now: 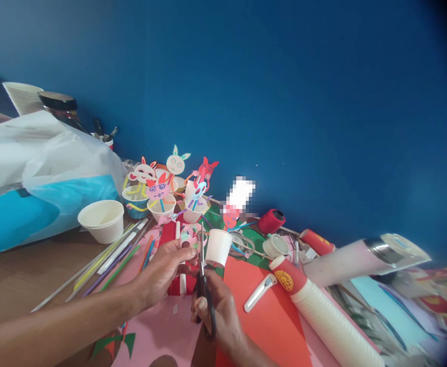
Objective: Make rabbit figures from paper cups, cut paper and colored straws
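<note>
- I see my right hand closed around the handles of the black scissors, with the blades pointing up.
- My left hand pinches a small paper shape between thumb and fingertips, right beside the blades.
- I cannot tell if the blades touch the paper shape.
- Both hands are above the near part of the bench, over pink paper and orange paper.
- A small white cup stands upside down just behind the scissors.
- Farther back, near the blue wall, cups with paper bunnies on sticks stand close together.
- An empty white bowl sits toward the left side of the bench, beside a white plastic bag.
- Colored straws lie between the bowl and my left hand.
- A stack of white cups lies on its side toward the right edge.
- A white hair clip lies on the orange paper.
- A red spool of thread sits farther back.
</note>
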Action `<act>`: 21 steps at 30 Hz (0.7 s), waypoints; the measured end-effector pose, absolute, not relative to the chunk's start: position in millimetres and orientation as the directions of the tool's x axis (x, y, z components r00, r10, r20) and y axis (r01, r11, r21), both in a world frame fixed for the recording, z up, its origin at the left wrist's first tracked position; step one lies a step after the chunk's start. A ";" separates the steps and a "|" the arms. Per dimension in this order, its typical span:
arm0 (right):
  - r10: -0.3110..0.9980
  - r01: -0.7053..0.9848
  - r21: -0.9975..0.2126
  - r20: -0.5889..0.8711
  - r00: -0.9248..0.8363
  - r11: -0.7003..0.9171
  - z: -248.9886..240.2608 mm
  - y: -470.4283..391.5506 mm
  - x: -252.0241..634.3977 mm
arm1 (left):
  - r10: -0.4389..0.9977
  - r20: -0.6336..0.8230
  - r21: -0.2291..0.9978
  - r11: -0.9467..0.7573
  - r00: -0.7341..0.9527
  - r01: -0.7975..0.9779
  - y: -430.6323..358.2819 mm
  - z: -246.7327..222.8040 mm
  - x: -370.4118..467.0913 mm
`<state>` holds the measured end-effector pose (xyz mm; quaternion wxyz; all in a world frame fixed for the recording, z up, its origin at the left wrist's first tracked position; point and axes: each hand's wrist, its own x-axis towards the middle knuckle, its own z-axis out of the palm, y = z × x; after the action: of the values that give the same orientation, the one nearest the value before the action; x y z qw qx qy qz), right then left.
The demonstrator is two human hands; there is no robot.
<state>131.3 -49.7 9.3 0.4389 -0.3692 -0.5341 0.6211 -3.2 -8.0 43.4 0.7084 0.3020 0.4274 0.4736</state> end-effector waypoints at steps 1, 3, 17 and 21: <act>0.940 -0.150 -0.988 0.008 -0.342 -0.046 9.4 -49.4 131.3 | 0.930 -0.320 0.833 0.368 0.184 -0.413 -8.0 43.7 -3.2; 0.938 -0.143 -0.989 0.006 -0.347 -0.047 9.0 -49.2 131.7 | 0.931 -0.316 0.832 0.366 0.186 -0.416 -8.0 44.5 -3.3; 0.935 -0.163 -0.984 -0.007 -0.354 -0.070 3.6 -49.9 134.3 | 0.942 -0.276 0.847 0.333 0.193 -0.415 -7.4 41.1 -5.4; 0.936 -0.147 -0.987 -0.013 -0.352 -0.069 2.4 -49.9 134.7 | 0.944 -0.287 0.847 0.330 0.163 -0.416 -6.1 41.1 -5.4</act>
<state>134.7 -49.9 2.4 0.4304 -0.3726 -0.5294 0.6290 -5.4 -6.1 41.1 0.6964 0.3110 0.4241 0.4884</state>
